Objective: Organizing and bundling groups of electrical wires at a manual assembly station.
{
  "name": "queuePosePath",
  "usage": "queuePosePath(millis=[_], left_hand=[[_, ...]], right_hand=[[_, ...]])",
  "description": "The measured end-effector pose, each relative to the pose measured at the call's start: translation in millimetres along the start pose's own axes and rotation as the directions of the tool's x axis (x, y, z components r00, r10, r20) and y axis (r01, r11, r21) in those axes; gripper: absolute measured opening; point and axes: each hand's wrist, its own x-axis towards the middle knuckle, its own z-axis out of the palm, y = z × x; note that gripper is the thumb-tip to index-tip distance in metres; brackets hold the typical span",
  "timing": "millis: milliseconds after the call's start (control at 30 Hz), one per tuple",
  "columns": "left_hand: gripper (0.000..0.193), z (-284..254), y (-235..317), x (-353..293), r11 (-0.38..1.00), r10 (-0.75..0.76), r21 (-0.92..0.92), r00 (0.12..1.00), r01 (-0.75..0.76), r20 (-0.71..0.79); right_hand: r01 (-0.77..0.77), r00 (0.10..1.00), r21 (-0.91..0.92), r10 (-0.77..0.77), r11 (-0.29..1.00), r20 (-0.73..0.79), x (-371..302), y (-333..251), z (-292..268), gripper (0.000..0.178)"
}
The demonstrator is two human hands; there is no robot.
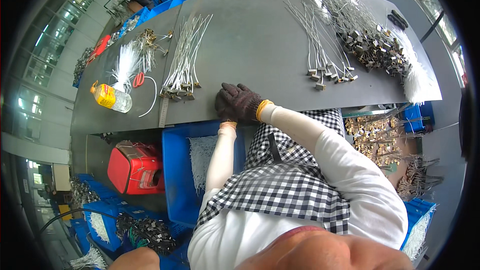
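My left hand [224, 109] and my right hand [246, 104], both in dark knitted gloves, meet at the near edge of the grey table [250, 35]. The right one overlaps the left, its visible fingers bent and close together; whether anything lies between them is hidden. Most of the left hand's fingers are covered. Just left of them lies a spread bunch of thin silver wires [187, 55] with small metal blocks at the near ends. Farther right is a smaller group of similar wires [325, 65], beside a large heap of wired metal pieces [372, 45].
On the left are a bottle with a yellow label [112, 98], red-handled scissors [138, 80], white strands [127, 65] and a steel ruler [163, 112]. Below the table edge stand a blue crate [176, 170] and a red stool [130, 167]. Black-handled tool [398, 20] lies far right.
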Motion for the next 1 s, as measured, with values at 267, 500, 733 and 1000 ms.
queuePosePath(millis=[267, 500, 733, 1000], left_hand=[[0.042, -71.4, 18.8, 14.9, 0.863, -0.004, -0.505, 1.000, -0.010, -0.028], [0.031, -50.6, 5.3, 12.5, 0.837, -0.056, -0.534, 0.953, -0.118, -0.298], [0.029, -108.0, 33.0, 25.6, 0.808, -0.245, -0.562, 0.968, 0.174, -0.051], [0.019, -96.7, 30.1, 25.4, 0.871, -0.127, -0.488, 0.987, 0.062, -0.100]], right_hand=[[-0.131, 0.978, 0.064, 0.139, 0.989, -0.158, 25.1, 31.0, 23.5, 0.076], [-0.211, 0.967, 0.201, 0.175, 0.957, 0.183, 32.3, 14.0, 26.8, 0.068], [-0.220, 0.919, 0.640, 0.377, 0.736, -0.117, 38.1, 53.0, 32.6, 0.062], [-0.287, 0.904, 0.465, 0.398, 0.838, -0.158, 34.7, 52.8, 37.7, 0.064]])
